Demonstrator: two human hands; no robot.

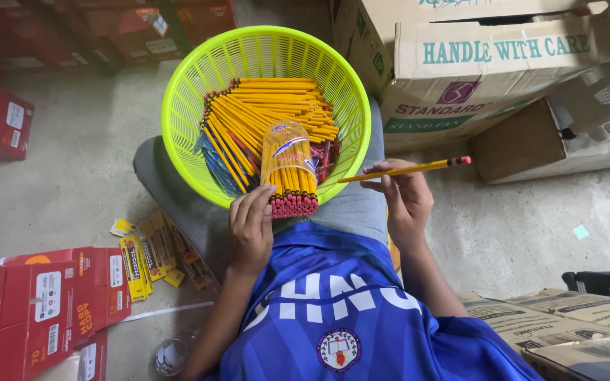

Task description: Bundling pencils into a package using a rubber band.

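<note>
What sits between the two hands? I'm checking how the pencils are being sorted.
In the head view, a clear tube packed with yellow pencils sits between the left hand and the right hand, which holds a single pencil.

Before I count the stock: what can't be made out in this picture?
- Head view: the bottom of the green basket is hidden under the loose pencils.
- The pencil count in the clear tube at the left hand: packed too tight.
- The red boxes are cut off by the left edge.
- The right hand covers the single pencil's middle.

red cartons (44, 310), yellow packets (151, 255) on floor; cardboard boxes (474, 70), glass jar (171, 354)
</note>
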